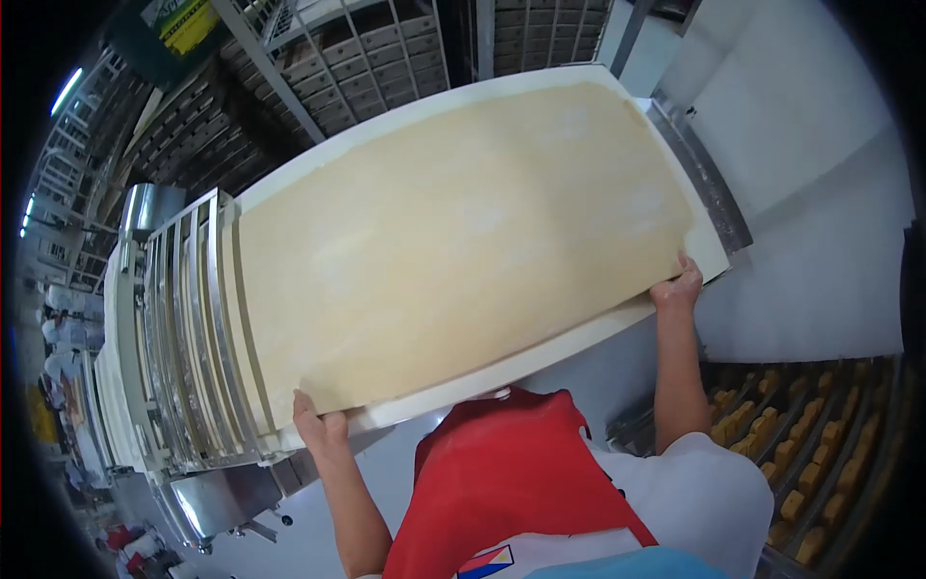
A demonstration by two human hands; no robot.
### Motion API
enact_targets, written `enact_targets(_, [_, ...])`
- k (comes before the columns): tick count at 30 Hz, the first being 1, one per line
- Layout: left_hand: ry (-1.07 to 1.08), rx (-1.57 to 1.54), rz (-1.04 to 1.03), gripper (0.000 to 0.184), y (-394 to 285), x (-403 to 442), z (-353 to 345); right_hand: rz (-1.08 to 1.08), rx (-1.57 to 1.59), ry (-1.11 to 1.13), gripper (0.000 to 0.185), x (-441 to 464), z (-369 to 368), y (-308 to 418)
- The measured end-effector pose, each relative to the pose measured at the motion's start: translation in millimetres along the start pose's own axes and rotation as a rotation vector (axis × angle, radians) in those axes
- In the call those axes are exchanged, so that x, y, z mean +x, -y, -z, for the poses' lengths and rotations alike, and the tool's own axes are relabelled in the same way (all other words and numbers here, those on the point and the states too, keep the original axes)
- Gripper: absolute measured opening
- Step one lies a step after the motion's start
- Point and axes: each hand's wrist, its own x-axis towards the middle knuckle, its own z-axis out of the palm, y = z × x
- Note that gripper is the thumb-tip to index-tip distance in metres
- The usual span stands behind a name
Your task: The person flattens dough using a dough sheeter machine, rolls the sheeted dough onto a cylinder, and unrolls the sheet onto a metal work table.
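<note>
Holding dough (463, 222) at its near edge, left hand (323, 427) and right hand (678, 287) require even, light tension between them.

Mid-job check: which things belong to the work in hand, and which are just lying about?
In the work:
- left hand, right hand
- pale sheet
- white bed beneath
- slatted metal guard

Apparently just about:
- golden pieces
- dark green container

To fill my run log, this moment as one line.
left hand: dough sheet, near edge | right hand: same edge | sheet: spread on white surface
</note>
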Motion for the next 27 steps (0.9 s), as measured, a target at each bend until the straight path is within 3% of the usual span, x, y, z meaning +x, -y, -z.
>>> enact_targets(5, [-0.068,-0.141,0.064,0.041,11.1,-0.8,-5.6,0.063,-0.119,0.053,0.035,48.0,25.8,35.8])
enact_targets(8, [-0.004,-0.065,0.022,0.041,13.0,-3.9,-9.2,-0.188,-0.177,0.459,0.031,120.8,53.6,52.9])
enact_targets(10, [0.024,-0.108,0.030,0.041,11.7,0.3,-0.5,-0.346,-0.344,0.364,0.031,135.4,31.2,45.7])
enact_targets(14, [0.058,-0.149,0.059,0.039,11.7,4.5,14.9,-0.252,-0.541,0.324,0.032,110.4,-38.8,11.9])
enact_targets(16, [0.013,-0.232,0.048,0.035,17.8,-2.4,11.1,-0.336,-0.774,0.288,0.033,121.5,-57.7,-1.2])
enact_targets(20, [-0.043,-0.198,0.019,0.033,25.6,-19.0,1.0,-0.451,-0.887,0.351,0.033,97.0,-98.9,-35.7])
enact_targets(22, [-0.052,-0.183,0.063,0.032,27.2,-26.5,-10.5,-0.229,-1.297,0.431,0.032,90.7,-116.4,-56.8])
enact_targets(26, [0.021,-0.188,0.097,0.033,44.2,-21.5,-14.0,-0.187,-1.433,0.496,0.036,88.6,-131.3,-99.9])
enact_targets(27, [0.007,-0.188,0.105,0.033,45.7,-30.0,-27.2,0.082,-1.860,0.756,0.036,93.9,-130.4,-109.0])
